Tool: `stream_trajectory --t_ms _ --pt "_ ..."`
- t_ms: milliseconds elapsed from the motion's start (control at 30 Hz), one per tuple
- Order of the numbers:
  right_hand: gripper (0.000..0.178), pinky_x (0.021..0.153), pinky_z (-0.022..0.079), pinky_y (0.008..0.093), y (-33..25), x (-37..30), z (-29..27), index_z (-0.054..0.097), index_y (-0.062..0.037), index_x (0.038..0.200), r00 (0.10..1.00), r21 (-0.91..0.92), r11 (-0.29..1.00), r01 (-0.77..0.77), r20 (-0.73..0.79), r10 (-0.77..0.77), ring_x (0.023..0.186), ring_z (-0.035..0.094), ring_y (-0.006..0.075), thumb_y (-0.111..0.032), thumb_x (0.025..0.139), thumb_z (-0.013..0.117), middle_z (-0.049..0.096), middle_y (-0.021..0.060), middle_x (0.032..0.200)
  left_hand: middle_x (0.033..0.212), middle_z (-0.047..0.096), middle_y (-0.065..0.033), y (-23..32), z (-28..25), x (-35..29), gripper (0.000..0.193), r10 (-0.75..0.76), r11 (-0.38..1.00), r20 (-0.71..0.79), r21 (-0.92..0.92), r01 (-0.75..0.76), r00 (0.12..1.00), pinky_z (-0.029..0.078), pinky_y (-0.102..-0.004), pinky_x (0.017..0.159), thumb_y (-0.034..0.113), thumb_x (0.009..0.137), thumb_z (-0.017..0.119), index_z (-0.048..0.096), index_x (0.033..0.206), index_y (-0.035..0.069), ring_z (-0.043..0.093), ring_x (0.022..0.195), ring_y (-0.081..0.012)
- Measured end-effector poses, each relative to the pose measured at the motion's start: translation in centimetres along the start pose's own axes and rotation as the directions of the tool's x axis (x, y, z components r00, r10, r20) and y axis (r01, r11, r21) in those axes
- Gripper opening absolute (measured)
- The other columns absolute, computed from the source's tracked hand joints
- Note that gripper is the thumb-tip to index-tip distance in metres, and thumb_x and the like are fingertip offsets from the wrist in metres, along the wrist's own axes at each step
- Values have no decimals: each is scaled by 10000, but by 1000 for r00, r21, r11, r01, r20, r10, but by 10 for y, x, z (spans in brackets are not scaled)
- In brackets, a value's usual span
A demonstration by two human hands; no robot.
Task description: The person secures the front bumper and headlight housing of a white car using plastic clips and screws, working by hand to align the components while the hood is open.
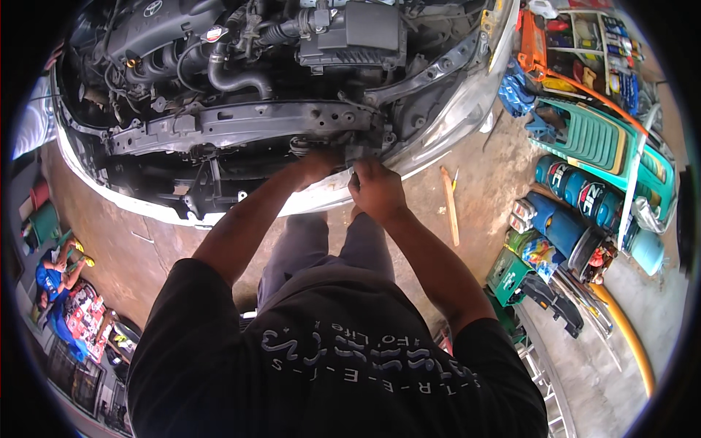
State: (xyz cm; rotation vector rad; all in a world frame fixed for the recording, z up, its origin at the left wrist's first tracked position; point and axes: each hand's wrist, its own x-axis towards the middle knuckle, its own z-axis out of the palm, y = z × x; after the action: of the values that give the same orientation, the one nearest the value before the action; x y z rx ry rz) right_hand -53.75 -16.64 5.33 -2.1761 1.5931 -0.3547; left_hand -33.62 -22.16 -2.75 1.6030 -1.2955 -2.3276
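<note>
I stand bent over the open front of a car, both arms reaching to the right end of its dark metal radiator support (241, 125). My right hand (378, 191) is closed, knuckles up, at the inner edge of the white front bumper (337, 196). A small greyish piece (358, 152) shows just beyond its fingers; its kind is unclear. Close by on the left, my left hand (320, 166) reaches in under the support, and shadow hides its fingers. The black air filter box (353, 45) sits in the engine bay beyond my hands.
A curved radiator hose (237, 79) lies in the engine bay. On the floor to the right are a wooden stick (450, 206), teal plastic chairs (584, 131), blue drums (566, 182) and a green crate (509, 277). Another person (52, 270) sits at the far left.
</note>
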Motion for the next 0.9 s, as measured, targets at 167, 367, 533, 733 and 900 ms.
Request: stream_trajectory --t_ms 167,367,533,733,900 --pt "290 652 603 484 -7 5 -2 617 -108 1060 1000 26 1000 3 17 -3 775 715 380 -135 826 787 677 118 987 1334 722 -162 -22 -17 -15 410 483 696 3 606 -385 876 545 -421 1034 233 1079 645 658 1431 23 689 1207 -241" --pt "265 708 600 361 -19 21 -21 719 -50 1188 975 473 853 -221 120 186 780 748 258 -91 934 779 756 123 984 1096 774 -164 36 -19 -88 322 182 982 -193 -20 -190 964 616 -376 884 231 1102 637 709 1238 -53 770 990 -230" --pt "172 699 583 298 -28 66 -26 734 22 1147 810 695 416 -586 511 286 801 745 131 -55 995 755 777 98 965 1022 769 -153 47 -29 -95 372 141 905 -157 -379 -191 978 625 -351 882 276 1085 702 714 1186 -82 760 959 -213" --pt "148 732 583 293 -22 95 -45 734 18 1121 747 714 229 -662 655 118 814 717 137 -69 1003 751 752 81 950 1009 772 -137 52 -41 -100 343 192 852 -156 -464 -243 969 658 -346 843 258 1042 773 750 1149 -67 755 896 -203" --pt "35 659 529 272 -3 129 -55 667 -19 1014 738 679 330 -656 668 92 737 661 118 -2 1001 695 731 71 951 983 777 -137 39 -35 -105 303 188 715 -202 -643 -275 961 663 -348 872 199 989 833 753 1118 -63 758 889 -207"
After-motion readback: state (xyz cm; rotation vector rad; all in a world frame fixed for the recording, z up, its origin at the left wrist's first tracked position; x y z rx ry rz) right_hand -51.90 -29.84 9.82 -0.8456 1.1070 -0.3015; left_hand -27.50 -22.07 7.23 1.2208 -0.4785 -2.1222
